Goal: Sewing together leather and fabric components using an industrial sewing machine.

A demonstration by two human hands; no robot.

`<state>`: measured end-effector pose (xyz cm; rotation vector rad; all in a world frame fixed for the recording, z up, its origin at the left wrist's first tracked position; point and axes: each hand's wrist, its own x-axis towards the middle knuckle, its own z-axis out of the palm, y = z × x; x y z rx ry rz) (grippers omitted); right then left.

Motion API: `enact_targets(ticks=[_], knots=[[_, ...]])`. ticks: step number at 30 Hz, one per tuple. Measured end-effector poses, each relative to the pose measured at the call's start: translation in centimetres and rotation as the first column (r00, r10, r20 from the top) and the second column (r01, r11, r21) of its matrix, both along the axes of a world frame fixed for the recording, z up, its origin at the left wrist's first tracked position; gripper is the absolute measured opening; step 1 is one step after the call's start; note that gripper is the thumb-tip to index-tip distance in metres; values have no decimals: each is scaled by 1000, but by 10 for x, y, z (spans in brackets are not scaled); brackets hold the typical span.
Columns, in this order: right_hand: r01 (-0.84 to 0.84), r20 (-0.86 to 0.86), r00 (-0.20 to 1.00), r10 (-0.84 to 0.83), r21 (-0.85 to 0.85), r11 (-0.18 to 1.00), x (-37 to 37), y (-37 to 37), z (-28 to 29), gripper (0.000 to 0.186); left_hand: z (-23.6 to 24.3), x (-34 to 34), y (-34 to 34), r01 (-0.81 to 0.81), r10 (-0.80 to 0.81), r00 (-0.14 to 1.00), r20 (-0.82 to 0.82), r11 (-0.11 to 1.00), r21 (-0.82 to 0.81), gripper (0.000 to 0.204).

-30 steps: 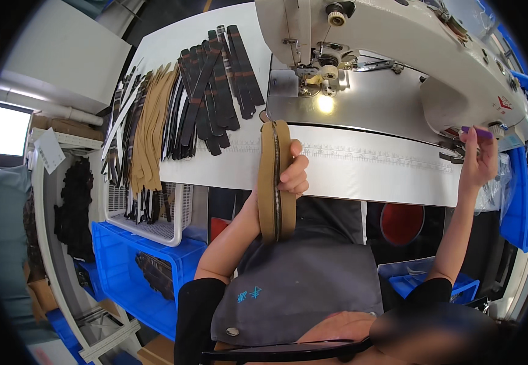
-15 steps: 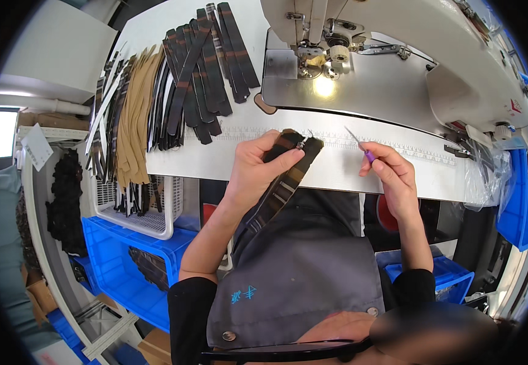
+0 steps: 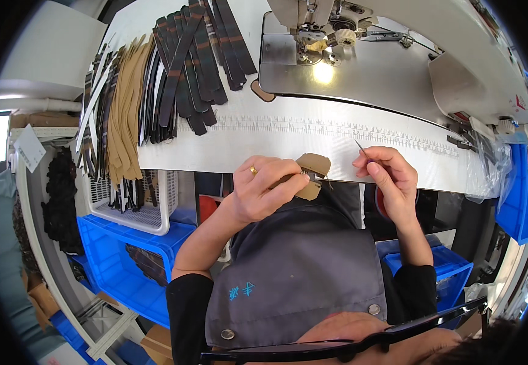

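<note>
My left hand (image 3: 264,188), with a gold ring, grips the end of a tan zipper piece (image 3: 312,165) at the table's front edge, fingers wrapped over it; much of the piece is hidden behind them. To its right, my right hand (image 3: 391,176) pinches a thin pointed awl (image 3: 361,148), purple at the handle, its metal tip pointing up and left. The awl and the zipper piece are apart. Both hands are below the printed ruler scale on the white table (image 3: 245,146).
A sewing machine (image 3: 471,79) stands at back right. Fabric strips (image 3: 124,115) lie left on the table. A white basket (image 3: 165,210), blue crates (image 3: 118,261) and a clear plastic bag (image 3: 483,176) surround the table. A dark apron (image 3: 294,274) covers my lap.
My right hand has come down from beside the machine with the awl. My left hand has turned the zipper piece from upright to end-up, then lowered it to the table's front edge.
</note>
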<state>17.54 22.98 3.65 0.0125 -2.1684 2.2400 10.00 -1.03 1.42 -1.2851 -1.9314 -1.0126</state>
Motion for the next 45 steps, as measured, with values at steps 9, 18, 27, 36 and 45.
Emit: enact_targets(ticks=[9, 18, 27, 36, 45], knots=[[0, 12, 1000, -1, 71, 997, 4, -1, -2, 18, 2, 0, -1, -12, 13, 1000, 21, 999, -30, 30], [30, -299, 934, 198, 614, 789, -10, -8, 9, 40, 14, -9, 3, -215, -453, -228, 862, 887, 409, 16], [189, -378, 849, 369, 870, 456, -25, -17, 10, 59, 18, -12, 4, -184, -444, -308, 841, 896, 405, 19], [179, -346, 852, 393, 898, 403, -25, -17, 11, 61, 17, -12, 4, -160, -456, -308, 835, 890, 427, 20], [209, -365, 826, 429, 906, 368, -27, -17, 11, 60, 16, -10, 4, -140, -420, -265, 868, 907, 397, 19]])
